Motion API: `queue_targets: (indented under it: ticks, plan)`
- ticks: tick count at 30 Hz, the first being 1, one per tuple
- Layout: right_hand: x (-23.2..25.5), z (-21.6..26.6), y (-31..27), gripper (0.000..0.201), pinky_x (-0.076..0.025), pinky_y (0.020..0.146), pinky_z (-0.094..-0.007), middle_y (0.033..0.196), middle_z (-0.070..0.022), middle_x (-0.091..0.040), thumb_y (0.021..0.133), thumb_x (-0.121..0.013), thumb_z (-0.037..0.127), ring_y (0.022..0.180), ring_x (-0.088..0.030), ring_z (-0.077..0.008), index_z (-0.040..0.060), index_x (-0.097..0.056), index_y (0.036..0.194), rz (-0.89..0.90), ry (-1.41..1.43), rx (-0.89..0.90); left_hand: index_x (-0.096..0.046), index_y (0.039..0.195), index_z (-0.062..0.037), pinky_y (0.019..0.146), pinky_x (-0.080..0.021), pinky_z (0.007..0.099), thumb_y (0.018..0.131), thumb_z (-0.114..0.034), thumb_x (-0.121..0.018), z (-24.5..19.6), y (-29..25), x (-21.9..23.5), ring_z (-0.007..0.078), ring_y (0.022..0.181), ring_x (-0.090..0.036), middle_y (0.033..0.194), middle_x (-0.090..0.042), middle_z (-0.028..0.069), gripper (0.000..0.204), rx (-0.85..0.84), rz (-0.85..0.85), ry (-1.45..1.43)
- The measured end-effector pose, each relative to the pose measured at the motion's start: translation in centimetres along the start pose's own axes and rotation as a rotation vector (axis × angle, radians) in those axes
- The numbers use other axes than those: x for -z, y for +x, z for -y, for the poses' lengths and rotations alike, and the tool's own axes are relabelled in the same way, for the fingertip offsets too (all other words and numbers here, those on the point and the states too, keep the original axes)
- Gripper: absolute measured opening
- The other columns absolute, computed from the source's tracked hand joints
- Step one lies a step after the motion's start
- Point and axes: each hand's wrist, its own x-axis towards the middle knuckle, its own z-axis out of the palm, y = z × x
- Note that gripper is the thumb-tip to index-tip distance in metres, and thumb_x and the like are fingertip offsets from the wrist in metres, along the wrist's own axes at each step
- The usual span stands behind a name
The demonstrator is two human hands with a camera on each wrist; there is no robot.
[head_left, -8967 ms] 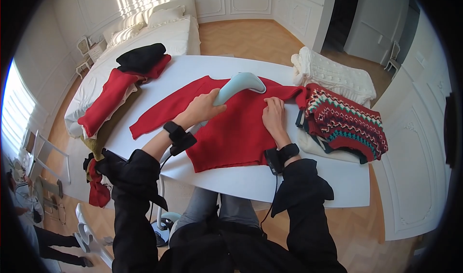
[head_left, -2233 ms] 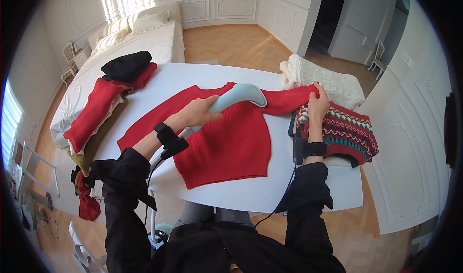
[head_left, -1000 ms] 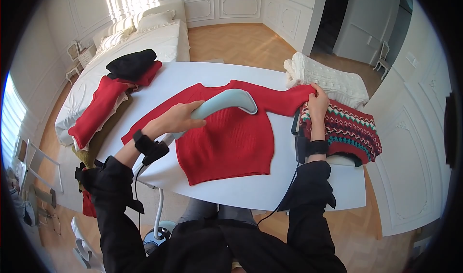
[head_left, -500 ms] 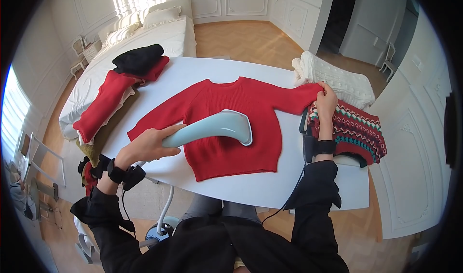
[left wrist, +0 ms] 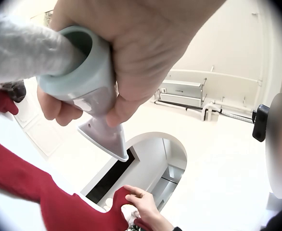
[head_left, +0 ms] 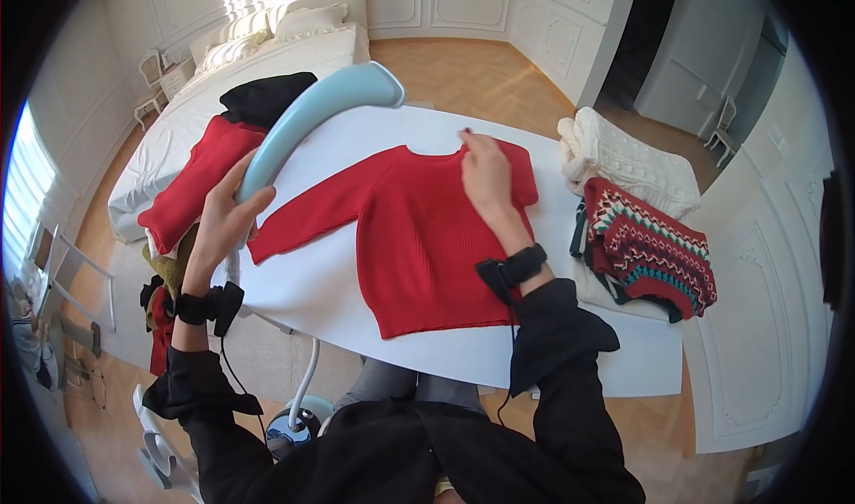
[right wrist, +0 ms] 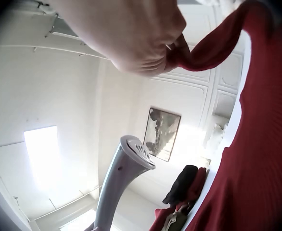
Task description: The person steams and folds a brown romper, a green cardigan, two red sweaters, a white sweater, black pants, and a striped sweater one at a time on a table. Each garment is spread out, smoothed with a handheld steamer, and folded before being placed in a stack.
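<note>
Left hand (head_left: 221, 223) grips the steamer (head_left: 307, 117) raised off the cloth; right hand (head_left: 485, 173) pinches the red sweater's (head_left: 419, 237) sleeve, folded in over the body.
Sweater lies flat on the white table (head_left: 312, 286) between the hands. Judgement: keep the steamer head clear and pointed away, lay the sleeve square along the shoulder line, smooth before letting go.
</note>
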Motion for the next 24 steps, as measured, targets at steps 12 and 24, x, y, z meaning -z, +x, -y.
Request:
queue_targets:
  ticks: [12,24]
  plan:
    - [-6.5,7.2,-5.7,0.061,-0.031,0.108,-0.0454,0.144,-0.0241,-0.034,0.088,-0.060,0.023,0.133,-0.032,-0.0408,0.0067,-0.035,0.141,0.925,-0.071,0.153,-0.048,0.135,-0.0076,0.050,-0.045,0.0254,0.082,-0.022,-0.066,2.0,0.5,-0.6,0.0088,0.053,-0.052,0.071,-0.055,0.0033,0.058,0.020,0.214,0.160]
    - [6.2,-5.1,-8.9,0.017,-0.046,0.085,-0.0412,0.096,-0.0141,-0.057,0.079,-0.059,0.003,0.096,-0.055,-0.0318,0.0020,-0.062,0.095,0.306,-0.232,0.072,-0.049,0.133,-0.0110,0.066,-0.051,0.0377,0.080,-0.029,-0.066,1.5,2.2,-7.4,0.0275,0.066,-0.064,0.080,-0.066,0.0166,0.058,-0.156,0.418,0.340]
